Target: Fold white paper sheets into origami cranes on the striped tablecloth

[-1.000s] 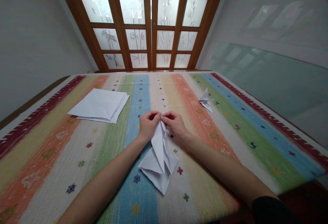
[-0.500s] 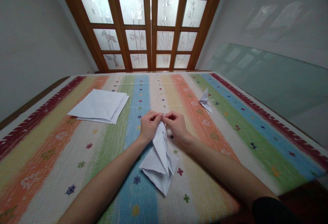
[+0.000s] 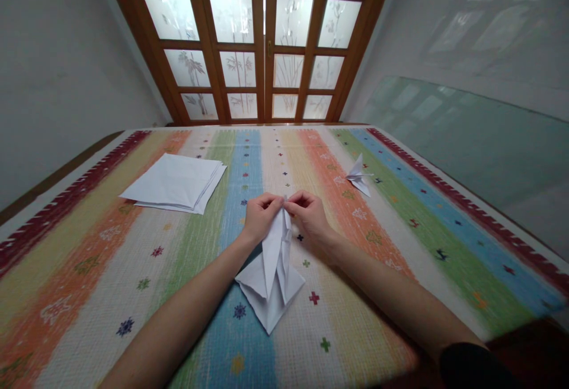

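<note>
A folded sheet of white paper (image 3: 274,282) hangs between my hands, its narrow end at the top and its wide, pointed flaps toward me. My left hand (image 3: 262,216) pinches the narrow tip from the left, thumb against bent fingers. From the right, my right hand (image 3: 310,214) pinches the same tip, its fingertips almost touching those of the left. The very tip of the paper is partly hidden by the fingers. Several lengthwise folds and layers show along the paper's middle.
A stack of white paper sheets (image 3: 175,181) lies at the left on the striped tablecloth (image 3: 186,270). At the right rests a small folded paper crane (image 3: 358,175). Beyond the table's far edge stand wooden doors (image 3: 267,45) with frosted panes.
The lower end of the folded paper has swung slightly left and its flaps sit at a new angle. Both hands keep pinching the tip. The whole view has shifted a little.
</note>
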Motion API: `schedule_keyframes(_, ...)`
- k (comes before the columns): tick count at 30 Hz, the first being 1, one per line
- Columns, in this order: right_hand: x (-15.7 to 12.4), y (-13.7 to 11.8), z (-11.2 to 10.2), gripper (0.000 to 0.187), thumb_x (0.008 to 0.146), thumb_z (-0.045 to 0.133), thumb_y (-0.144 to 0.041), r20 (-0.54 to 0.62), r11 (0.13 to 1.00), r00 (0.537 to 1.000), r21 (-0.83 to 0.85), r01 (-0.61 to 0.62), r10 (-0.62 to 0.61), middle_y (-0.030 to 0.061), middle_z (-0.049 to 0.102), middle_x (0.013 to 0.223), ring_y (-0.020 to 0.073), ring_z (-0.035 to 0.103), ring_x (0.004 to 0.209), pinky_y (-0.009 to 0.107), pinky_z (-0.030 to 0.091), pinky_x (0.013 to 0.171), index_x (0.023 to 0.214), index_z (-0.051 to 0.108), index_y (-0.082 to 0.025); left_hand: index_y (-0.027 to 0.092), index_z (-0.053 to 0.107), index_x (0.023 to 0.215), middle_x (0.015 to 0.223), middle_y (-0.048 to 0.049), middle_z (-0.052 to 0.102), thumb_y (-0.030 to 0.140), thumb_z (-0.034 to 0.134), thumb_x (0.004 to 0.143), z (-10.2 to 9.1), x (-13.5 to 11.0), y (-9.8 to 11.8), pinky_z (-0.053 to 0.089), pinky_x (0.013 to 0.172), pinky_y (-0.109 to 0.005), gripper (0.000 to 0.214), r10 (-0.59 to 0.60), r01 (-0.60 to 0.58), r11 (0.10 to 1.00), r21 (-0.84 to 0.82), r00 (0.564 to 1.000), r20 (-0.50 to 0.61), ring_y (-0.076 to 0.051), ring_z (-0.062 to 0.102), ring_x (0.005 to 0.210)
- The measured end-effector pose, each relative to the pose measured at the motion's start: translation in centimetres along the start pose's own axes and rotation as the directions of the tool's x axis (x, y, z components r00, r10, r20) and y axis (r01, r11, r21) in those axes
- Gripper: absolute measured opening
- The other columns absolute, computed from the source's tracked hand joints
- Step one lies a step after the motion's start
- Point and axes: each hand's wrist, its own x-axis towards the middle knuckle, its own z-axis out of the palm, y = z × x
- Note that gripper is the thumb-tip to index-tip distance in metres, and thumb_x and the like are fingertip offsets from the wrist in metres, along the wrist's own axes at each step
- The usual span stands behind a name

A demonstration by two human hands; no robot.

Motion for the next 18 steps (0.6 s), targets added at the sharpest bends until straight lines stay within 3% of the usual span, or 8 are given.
schedule_keyframes(9,-0.03,0.04,0.03,0.022,0.061,0.078,-0.036,0.039,0.997,0.999,0.072,-0.041,0.038,-0.0028,0.056,0.057,0.0116,0.048,0.053,0.027,0.039,0.053,0.062,0.062,-0.021,0.017,0.072,0.067,0.067,-0.0029,0.070,0.035,0.067,0.072,0.00,-0.05,0.14,0.048,0.066,-0.028,0.019,-0.025,0.025,1.000,0.012,0.999,-0.034,-0.016,0.061,0.065)
schedule_keyframes(18,0.31,-0.11,-0.01,0.019,0.059,0.075,-0.033,-0.047,0.995,0.998,0.088,-0.043,0.047,-0.0040,0.054,0.053,0.0109,0.046,0.051,0.026,0.038,0.052,0.059,0.059,-0.021,0.016,0.070,0.066,0.062,-0.0015,0.068,0.036,0.066,0.070,0.07,0.13,-0.03,0.045,0.058,-0.025,0.020,-0.061,0.060,0.998,-0.033,0.997,-0.040,-0.013,0.056,0.057)
